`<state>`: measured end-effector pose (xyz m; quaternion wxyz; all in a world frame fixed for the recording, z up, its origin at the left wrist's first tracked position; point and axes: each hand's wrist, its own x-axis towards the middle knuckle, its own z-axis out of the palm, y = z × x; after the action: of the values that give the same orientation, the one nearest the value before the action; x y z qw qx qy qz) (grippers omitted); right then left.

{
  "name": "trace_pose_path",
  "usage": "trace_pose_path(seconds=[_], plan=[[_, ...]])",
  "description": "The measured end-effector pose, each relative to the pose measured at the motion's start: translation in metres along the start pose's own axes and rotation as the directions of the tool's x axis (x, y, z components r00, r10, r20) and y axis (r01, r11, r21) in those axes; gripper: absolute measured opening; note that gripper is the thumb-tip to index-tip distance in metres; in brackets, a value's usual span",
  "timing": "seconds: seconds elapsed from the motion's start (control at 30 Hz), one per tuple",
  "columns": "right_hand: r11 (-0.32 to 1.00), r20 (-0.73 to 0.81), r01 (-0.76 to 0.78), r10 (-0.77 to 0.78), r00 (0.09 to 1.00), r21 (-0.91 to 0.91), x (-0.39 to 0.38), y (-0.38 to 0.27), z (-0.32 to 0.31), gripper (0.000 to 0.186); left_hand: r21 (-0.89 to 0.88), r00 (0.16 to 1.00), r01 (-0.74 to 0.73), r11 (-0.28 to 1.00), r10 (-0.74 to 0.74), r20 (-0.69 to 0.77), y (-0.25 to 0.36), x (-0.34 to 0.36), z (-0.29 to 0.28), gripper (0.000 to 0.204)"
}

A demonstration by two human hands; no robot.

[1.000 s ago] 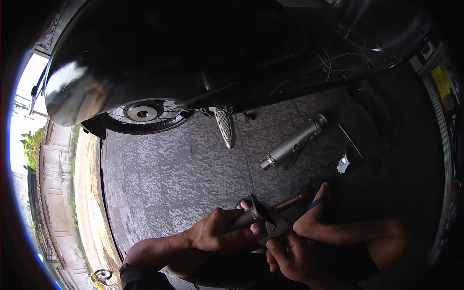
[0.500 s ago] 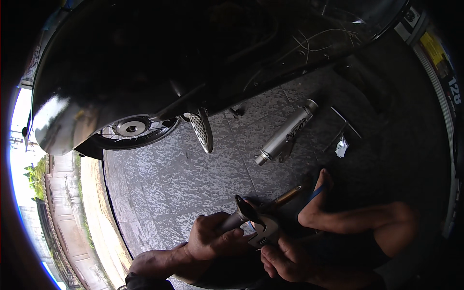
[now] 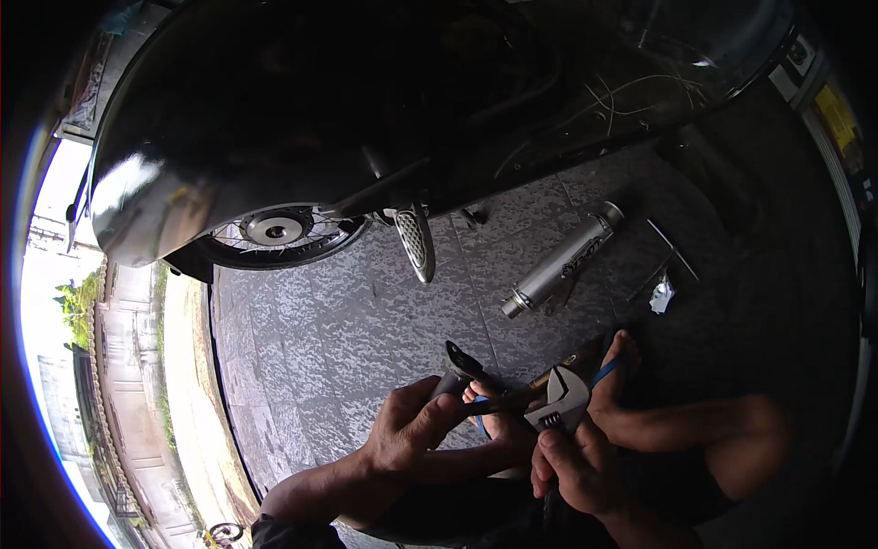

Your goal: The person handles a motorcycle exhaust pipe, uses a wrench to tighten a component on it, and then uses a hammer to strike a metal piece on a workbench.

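Using the silver canister (image 3: 565, 257) on the floor as the landmark: the dark motorcycle (image 3: 347, 119) looms beyond it, with a spoked wheel (image 3: 276, 232) and a metal footpeg (image 3: 414, 245) off to its left. A T-shaped tool (image 3: 672, 248) and a crumpled pale scrap (image 3: 661, 295) are lying to its right. A bare foot with a blue strap (image 3: 611, 368) is on its near side, a bit right.

The dark flanged pipe (image 3: 448, 383) is nearer than the canister and to its left, sitting in the left hand (image 3: 402, 428), fingers wrapped snugly round it. The adjustable wrench (image 3: 567, 399) is straight nearer from the canister, fingers of the right hand (image 3: 583, 468) clamped below its head. Wrench jaws are apart; can't tell if they're touching anything.
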<state>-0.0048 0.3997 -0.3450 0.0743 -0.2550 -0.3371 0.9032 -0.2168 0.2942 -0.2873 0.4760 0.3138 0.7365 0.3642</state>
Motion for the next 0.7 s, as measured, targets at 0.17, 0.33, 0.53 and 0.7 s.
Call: trace_pose_path(seconds=[0.17, 0.33, 0.53, 0.7], plan=[[0.988, -0.017, 0.043, -0.046, 0.999, -0.15, 0.012, -0.013, 0.014, 0.033, 0.037, 1.0, -0.016, 0.999, 0.017, -0.013, 0.005, -0.003, 0.005, 0.064], [0.975, -0.105, 0.092, -0.115, 0.988, -0.204, 0.047, -0.006, 0.02, 0.03, 0.107, 0.979, -0.08, 0.991, 0.058, 0.194, -0.005, -0.003, -0.005, 0.047], [0.996, 0.021, 0.089, -0.089, 0.996, -0.007, 0.063, 0.014, 0.015, 0.034, 0.042, 0.986, -0.103, 0.994, 0.097, 0.138, -0.022, -0.005, -0.007, 0.046], [0.995, 0.102, 0.096, -0.099, 0.99, 0.031, 0.068, 0.015, 0.006, 0.029, -0.032, 0.975, -0.198, 0.98, 0.2, 0.095, -0.049, -0.008, 0.0, 0.06]])
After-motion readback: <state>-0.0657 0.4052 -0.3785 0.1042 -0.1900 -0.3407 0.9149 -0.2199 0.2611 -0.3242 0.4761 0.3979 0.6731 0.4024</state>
